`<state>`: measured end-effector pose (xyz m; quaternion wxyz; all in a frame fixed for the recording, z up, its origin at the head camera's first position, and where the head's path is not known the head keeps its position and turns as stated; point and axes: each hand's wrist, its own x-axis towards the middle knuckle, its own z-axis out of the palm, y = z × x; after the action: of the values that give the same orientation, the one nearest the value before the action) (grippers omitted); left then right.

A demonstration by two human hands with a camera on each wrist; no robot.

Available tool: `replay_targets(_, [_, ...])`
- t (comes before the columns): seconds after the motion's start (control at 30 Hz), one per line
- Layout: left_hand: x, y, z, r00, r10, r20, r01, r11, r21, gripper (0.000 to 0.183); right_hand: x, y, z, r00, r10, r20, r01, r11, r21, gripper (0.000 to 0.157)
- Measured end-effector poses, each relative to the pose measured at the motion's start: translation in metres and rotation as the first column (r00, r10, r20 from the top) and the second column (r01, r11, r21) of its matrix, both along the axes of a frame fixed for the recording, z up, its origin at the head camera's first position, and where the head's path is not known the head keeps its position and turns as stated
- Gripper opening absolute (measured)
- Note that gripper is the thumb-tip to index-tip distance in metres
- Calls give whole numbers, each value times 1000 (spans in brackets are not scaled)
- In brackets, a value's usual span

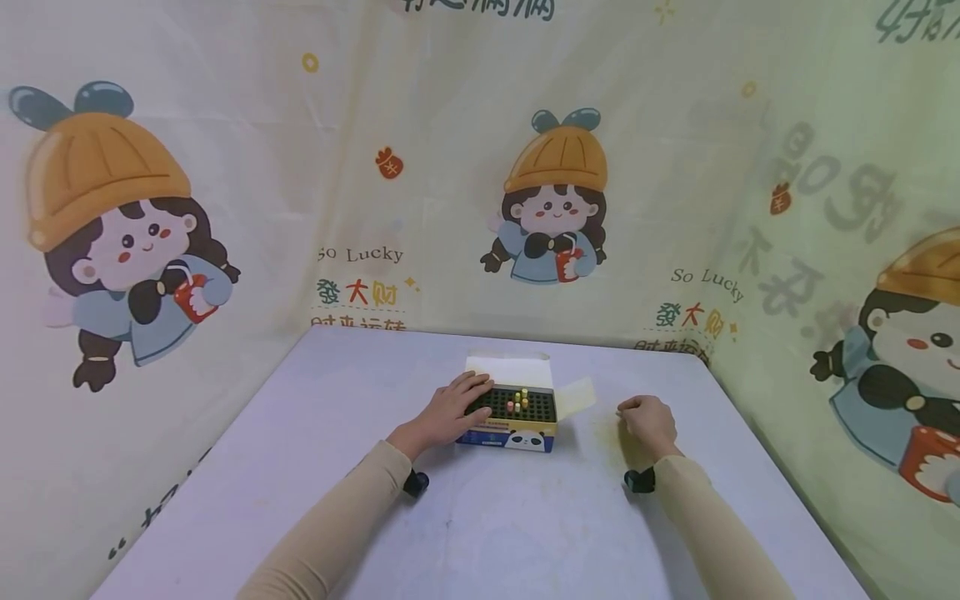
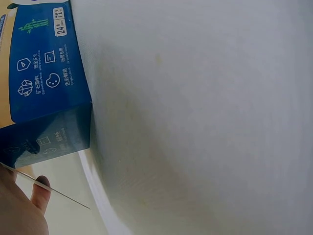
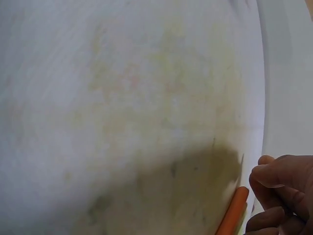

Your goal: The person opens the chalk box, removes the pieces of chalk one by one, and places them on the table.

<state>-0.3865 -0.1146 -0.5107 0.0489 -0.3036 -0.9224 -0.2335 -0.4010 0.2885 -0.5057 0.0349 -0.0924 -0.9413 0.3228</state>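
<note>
An open box of chalk (image 1: 510, 438), blue and yellow with a panda on its front, stands on the table. Inside it a black holder (image 1: 536, 408) full of round holes carries several upright chalk sticks (image 1: 517, 403), yellow, pale and pink. My left hand (image 1: 452, 410) rests over the box's left end, fingers spread across the top edge. To the right of the box hovers my right hand (image 1: 648, 423), low over the table with fingers curled and thumb against the index finger. An orange chalk stick (image 3: 232, 213) shows along its curled fingers, partly cut off by the frame edge.
The white back lid (image 1: 508, 368) stands up behind the box, and a pale side flap (image 1: 575, 397) sticks out to the right. Yellowish smudges (image 3: 168, 88) mark the white table. A printed cloth (image 1: 450, 208) hangs behind and along both sides.
</note>
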Motion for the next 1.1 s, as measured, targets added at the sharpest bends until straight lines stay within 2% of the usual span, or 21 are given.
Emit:
replay_targets(0.2, [0,-1,0,1000,7,12,-7,1000,-21,65,-1,-8,9,999,4,-54,-4,1000,-2,32])
replay_targets(0.3, [0,-1,0,1000,8,9,-7,999,-32,65,-2,-17,18,993,-4,-118,2,1000,-22,32])
replay_targets(0.4, [0,-1,-1,1000,7,4,-7,1000,-29,65,-4,-31,29,978,-19,-208,8,999,-51,32])
replay_targets(0.63, [0,0,0,1000,9,4,-9,1000,-26,65,-3,-73,58,909,-47,-414,-16,989,-146,26])
replay_targets(0.77, [2,-1,2,1000,10,10,-10,1000,-28,65,5,-103,66,866,31,-498,-101,988,-114,21])
replay_targets(0.9, [1,0,2,1000,15,10,-14,999,-38,65,17,-130,69,854,183,-487,-215,977,-9,15])
replay_targets(1.0, [0,0,0,1000,20,9,-19,999,-36,65,25,-146,67,864,278,-419,-287,957,44,14])
replay_targets(1.1, [1,1,0,1000,24,10,-23,999,-38,65,30,-157,63,882,326,-339,-325,944,63,15])
